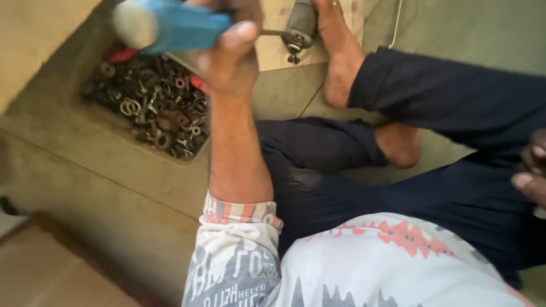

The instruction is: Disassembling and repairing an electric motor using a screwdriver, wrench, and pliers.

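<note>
Patterned white shirt [352, 267] fills the bottom centre of the frame, closest to the lens, sleeve rolled just below the elbow. Upper left: recessed tray [114, 122] sunk in a greenish concrete floor [85, 170], packed with washers, nuts and small rusty metal parts [156, 111], a few red bits mixed in. Above it, top left to centre, left hand [230, 54] is clenched around a blue-handled tool [170, 25], handle blurred, its thin metal shaft running right from the fist. Shaft tip meets a small dark cylindrical metal part [298, 28] at top centre, which rests on a pale flat board [278, 48]. Bare foot [341, 51] lies just right of that part, touching or pinning it, can't tell which. Dark navy trousers [443, 131] cross the middle and right, legs folded, second foot [401, 145] tucked mid-right. Right hand [532, 170] at the far right edge, only fingers showing, resting against the trousers; grip can't be told, mostly cut off.
</note>
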